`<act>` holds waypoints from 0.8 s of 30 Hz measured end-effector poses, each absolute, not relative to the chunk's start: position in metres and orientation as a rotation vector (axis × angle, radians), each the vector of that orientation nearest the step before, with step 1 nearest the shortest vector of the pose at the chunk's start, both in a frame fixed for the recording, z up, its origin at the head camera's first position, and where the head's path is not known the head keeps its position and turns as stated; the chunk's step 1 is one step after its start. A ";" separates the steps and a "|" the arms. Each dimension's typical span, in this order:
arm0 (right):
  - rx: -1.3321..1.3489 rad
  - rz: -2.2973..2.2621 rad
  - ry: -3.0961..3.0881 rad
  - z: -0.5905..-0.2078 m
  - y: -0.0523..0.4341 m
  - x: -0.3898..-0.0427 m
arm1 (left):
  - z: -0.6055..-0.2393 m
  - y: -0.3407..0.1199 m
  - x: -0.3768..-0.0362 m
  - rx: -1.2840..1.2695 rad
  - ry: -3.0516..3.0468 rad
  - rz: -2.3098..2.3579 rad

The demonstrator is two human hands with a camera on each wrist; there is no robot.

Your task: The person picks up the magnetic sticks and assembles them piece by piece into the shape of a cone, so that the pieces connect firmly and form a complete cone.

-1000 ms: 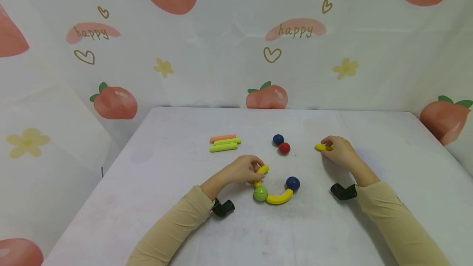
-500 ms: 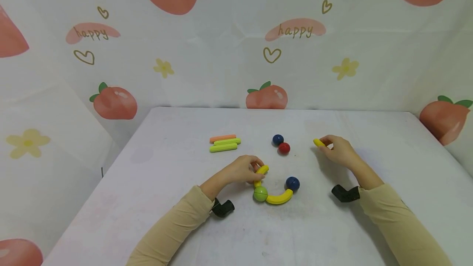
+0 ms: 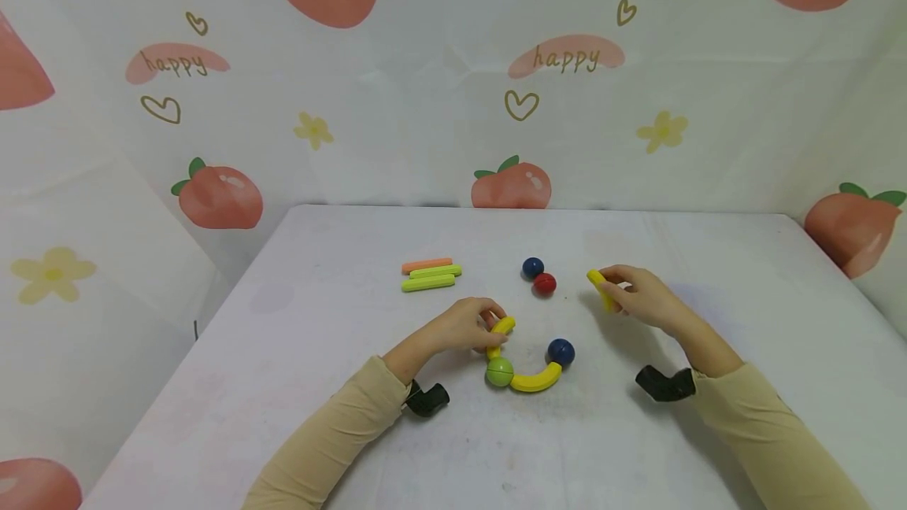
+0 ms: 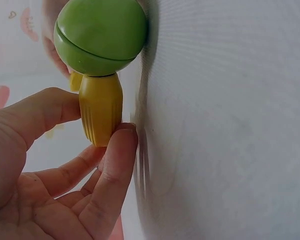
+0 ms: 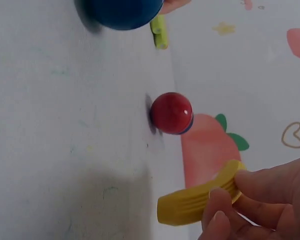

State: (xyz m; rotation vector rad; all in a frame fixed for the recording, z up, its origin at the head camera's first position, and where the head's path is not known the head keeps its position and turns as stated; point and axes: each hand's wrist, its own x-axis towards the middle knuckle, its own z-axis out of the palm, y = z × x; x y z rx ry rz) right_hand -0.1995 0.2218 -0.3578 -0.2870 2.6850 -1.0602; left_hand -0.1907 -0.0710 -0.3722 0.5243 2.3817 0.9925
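With fingers and thumb, my left hand (image 3: pixel 468 324) pinches a curved yellow stick (image 4: pixel 101 107). Its end meets a green ball (image 3: pixel 499 371), which joins a second curved yellow stick (image 3: pixel 536 378) and then a blue ball (image 3: pixel 561 352), making a U-shaped chain on the table. To the right, my right hand (image 3: pixel 648 299) grips another curved yellow stick (image 5: pixel 200 197) between thumb and fingers, held above the table. In the right wrist view the stick's squared end points away from the fingers.
Beyond the chain, a red ball (image 3: pixel 544 284) and another blue ball (image 3: pixel 533 267) sit together on the white table (image 3: pixel 340 258). Farther left lie two yellow-green sticks (image 3: pixel 428 282) and an orange stick (image 3: pixel 427 266) side by side. A patterned cloth (image 3: pixel 425 140) hangs behind.
My right hand has lifted its yellow stick off the table, turned it, and drawn it left and slightly nearer. The left hand and the chain stay in place.
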 end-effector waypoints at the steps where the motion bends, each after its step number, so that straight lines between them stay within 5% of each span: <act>1: -0.296 -1.082 2.669 -0.358 0.222 -0.199 | -0.373 -0.071 -0.191 0.525 2.382 0.994; 24: -0.428 -1.347 2.346 -0.354 0.212 -0.185 | -0.371 -0.070 -0.189 0.517 2.381 0.993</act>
